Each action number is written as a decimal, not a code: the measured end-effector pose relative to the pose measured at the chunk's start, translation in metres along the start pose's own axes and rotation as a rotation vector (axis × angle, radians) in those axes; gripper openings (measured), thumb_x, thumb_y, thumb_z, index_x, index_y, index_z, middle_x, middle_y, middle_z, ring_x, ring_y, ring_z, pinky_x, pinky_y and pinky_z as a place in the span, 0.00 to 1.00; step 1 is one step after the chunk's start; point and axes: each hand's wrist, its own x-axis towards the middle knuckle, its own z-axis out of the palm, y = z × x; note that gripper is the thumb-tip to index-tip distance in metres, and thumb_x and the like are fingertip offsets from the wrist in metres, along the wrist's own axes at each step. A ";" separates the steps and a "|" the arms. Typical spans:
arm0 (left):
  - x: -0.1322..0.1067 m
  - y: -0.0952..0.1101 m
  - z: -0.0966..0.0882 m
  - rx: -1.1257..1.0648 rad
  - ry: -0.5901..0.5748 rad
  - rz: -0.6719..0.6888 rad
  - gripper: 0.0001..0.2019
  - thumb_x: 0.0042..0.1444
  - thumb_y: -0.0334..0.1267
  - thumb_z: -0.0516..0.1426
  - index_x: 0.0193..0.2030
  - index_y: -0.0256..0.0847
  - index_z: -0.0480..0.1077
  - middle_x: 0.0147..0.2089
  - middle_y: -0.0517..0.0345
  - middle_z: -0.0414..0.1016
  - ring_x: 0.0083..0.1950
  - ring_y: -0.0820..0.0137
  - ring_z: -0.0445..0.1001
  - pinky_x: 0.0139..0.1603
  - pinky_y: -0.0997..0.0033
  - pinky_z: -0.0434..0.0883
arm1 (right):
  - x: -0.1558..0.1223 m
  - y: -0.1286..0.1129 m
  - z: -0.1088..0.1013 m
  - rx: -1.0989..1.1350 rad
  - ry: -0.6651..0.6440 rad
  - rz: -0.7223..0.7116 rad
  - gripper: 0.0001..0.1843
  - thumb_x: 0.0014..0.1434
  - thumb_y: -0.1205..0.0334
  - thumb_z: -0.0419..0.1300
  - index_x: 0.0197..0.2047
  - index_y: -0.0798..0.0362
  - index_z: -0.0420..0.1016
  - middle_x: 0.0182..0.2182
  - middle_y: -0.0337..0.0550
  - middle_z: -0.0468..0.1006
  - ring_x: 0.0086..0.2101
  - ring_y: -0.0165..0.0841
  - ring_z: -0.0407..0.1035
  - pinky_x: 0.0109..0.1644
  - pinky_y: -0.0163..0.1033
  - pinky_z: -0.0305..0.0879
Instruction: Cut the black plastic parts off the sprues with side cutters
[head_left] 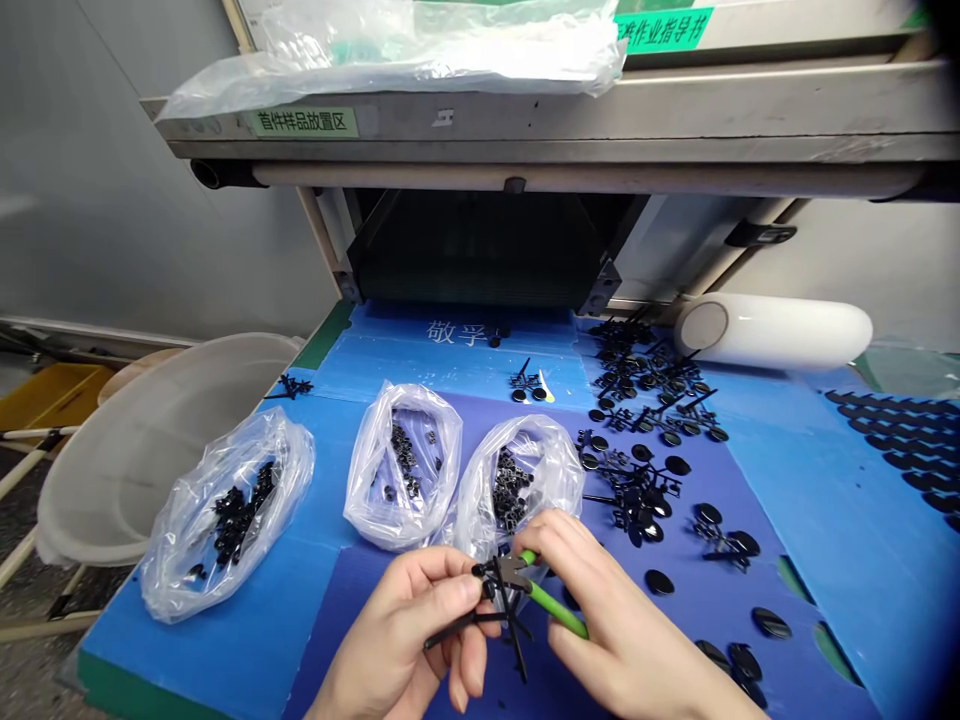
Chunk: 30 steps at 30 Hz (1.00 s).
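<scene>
Low in the middle of the view, my left hand pinches a black plastic sprue with thin crossing arms and small parts on it. My right hand is closed round the green handles of side cutters. Their metal jaws lie against the sprue, close to my left fingertips. Just beyond my hands stands an open clear bag of small black parts. To its left is a second such bag, and a third bag lies farther left.
Black sprues with round discs are heaped on the right of the blue table. Loose black discs lie nearer me. A white roll rests at the back right. A large pale tub stands left. Overhead runs a metal shelf.
</scene>
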 end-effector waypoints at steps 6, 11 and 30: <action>0.004 0.002 -0.001 -0.011 -0.022 -0.051 0.07 0.52 0.31 0.53 0.25 0.32 0.66 0.23 0.55 0.71 0.13 0.82 0.65 0.11 0.88 0.60 | -0.001 0.003 -0.002 -0.066 0.002 -0.016 0.23 0.37 0.77 0.47 0.39 0.51 0.58 0.33 0.42 0.61 0.35 0.39 0.58 0.38 0.42 0.58; 0.004 -0.001 -0.005 0.003 0.002 -0.009 0.07 0.51 0.30 0.53 0.24 0.32 0.66 0.22 0.55 0.71 0.13 0.82 0.64 0.11 0.88 0.58 | 0.006 0.005 -0.004 -0.185 -0.005 -0.040 0.17 0.37 0.75 0.47 0.33 0.51 0.58 0.27 0.38 0.61 0.27 0.35 0.57 0.30 0.37 0.55; 0.032 0.095 -0.055 0.511 0.271 0.228 0.10 0.50 0.36 0.57 0.38 0.34 0.63 0.19 0.63 0.69 0.20 0.79 0.65 0.21 0.83 0.63 | -0.030 0.041 -0.025 -0.284 0.262 0.222 0.12 0.40 0.73 0.49 0.28 0.47 0.57 0.25 0.39 0.71 0.29 0.40 0.68 0.25 0.36 0.60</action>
